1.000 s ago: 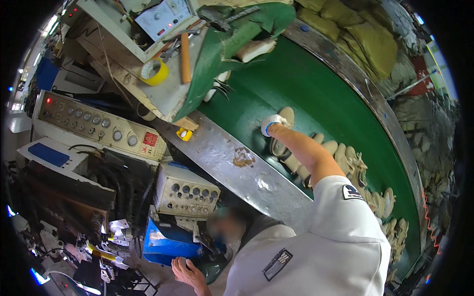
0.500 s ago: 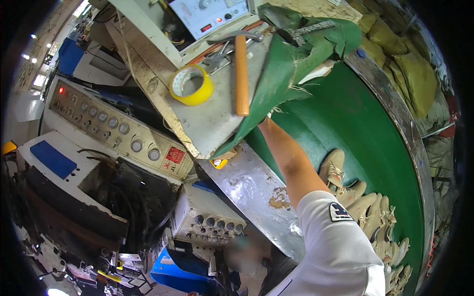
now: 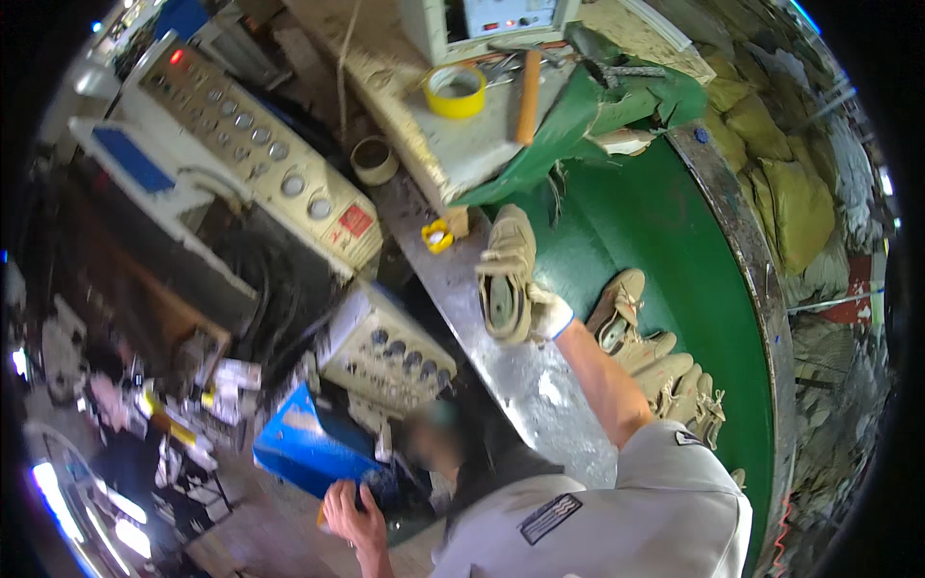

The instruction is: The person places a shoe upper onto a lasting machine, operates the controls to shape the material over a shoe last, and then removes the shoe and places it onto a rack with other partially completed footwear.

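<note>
My right hand, in a white glove, grips a beige lace-up shoe by its side near the heel, holding it above the edge of the metal ledge. The shoe's toe points away and its opening faces me. Several similar beige shoes stand in a row on the green surface, right of my forearm. At the lower left is my left hand, bare, its fingers curled with the thumb apart. A small orange edge shows beside its fingertips; what it holds is hard to make out.
A yellow tape roll and a wooden-handled hammer lie on the bench beside torn green sheeting. Control panels and a blue bin stand left. A person's blurred head is near the ledge. Sacks lie far right.
My right hand has come out from behind the green sheeting toward me and now holds a shoe. My left hand has come into fuller view at the lower left. The view has shifted.
</note>
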Demonstrator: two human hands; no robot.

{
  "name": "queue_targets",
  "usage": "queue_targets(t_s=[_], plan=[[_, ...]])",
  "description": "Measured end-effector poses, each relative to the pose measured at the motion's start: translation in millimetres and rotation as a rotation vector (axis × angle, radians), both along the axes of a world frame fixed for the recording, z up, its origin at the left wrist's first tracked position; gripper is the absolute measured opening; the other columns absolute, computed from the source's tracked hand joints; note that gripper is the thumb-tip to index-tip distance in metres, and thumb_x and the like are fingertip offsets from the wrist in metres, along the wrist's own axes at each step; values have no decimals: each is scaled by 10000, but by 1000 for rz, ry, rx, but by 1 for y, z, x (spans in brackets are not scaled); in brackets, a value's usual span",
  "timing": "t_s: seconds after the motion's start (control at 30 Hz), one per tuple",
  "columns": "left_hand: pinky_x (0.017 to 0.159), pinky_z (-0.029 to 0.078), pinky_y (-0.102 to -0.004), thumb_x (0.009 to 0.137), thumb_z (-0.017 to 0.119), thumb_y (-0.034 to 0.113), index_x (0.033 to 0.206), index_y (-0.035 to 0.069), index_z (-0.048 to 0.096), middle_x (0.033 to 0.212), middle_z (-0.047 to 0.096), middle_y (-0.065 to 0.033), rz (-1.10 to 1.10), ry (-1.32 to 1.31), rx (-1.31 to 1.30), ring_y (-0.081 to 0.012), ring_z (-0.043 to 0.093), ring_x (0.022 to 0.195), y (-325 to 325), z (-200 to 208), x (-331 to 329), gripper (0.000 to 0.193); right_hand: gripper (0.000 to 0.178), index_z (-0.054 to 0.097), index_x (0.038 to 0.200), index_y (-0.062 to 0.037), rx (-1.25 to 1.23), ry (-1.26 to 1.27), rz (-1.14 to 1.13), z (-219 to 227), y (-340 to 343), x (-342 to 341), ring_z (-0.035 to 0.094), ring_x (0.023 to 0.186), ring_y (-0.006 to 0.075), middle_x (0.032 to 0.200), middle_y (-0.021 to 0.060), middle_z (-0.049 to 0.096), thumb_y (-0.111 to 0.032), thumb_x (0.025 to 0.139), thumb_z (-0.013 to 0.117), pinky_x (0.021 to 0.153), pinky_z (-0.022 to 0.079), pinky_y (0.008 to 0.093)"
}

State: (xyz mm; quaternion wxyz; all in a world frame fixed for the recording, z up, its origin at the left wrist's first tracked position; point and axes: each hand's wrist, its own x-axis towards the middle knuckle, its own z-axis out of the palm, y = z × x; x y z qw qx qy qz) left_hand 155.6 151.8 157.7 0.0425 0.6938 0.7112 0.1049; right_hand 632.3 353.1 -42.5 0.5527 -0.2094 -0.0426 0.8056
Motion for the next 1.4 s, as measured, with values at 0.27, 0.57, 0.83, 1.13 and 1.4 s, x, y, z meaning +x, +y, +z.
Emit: queue_targets(t_s=[0.27, 0.57, 0.83, 1.13, 1.4], plan=[[873, 559, -328, 1018, 659, 301, 1331, -60, 616, 1151, 731, -139, 240, -1313, -254, -210, 722, 968, 97, 16, -15, 480, 536, 550, 1394, 8, -69, 198, 285, 94, -89, -209, 679, 1108, 353, 1273, 224, 665, -395, 1040, 551, 987, 562, 476], [766, 591, -315, 922, 734, 82, 1130, 3, 730, 987, 754, -52, 426, -1618, -159, -155, 718, 807, 83, 25, -137, 222, 542, 552, 1413, 35, 106, -349, 379, 218, -89, -375, 631, 1140, 188, 1300, 106, 650, -253, 978, 697, 1000, 503, 337], [815, 611, -306, 876, 735, -25, 1282, -59, 647, 1119, 733, -134, 596, -1584, 246, -192, 726, 951, 91, 32, -190, 417, 563, 553, 1426, 44, 105, -377, 317, 228, -63, -463, 624, 1161, 166, 1332, 111, 640, -253, 979, 721, 999, 507, 310], [898, 582, -314, 881, 734, 1, 1328, -89, 601, 1182, 720, -165, 578, -1770, 426, -203, 721, 991, 99, 28, -203, 475, 398, 646, 1314, -33, 112, -298, 252, 213, -35, -520, 691, 1018, 173, 1159, 83, 707, -254, 989, 703, 872, 573, 323], [890, 588, -344, 992, 612, 157, 1316, -68, 606, 1173, 706, -154, 408, -2080, 83, -224, 718, 987, 88, -11, -179, 394, 305, 736, 1131, 4, 32, -428, 159, 184, -34, -532, 679, 902, 133, 1035, 53, 726, -267, 993, 708, 801, 555, 298]])
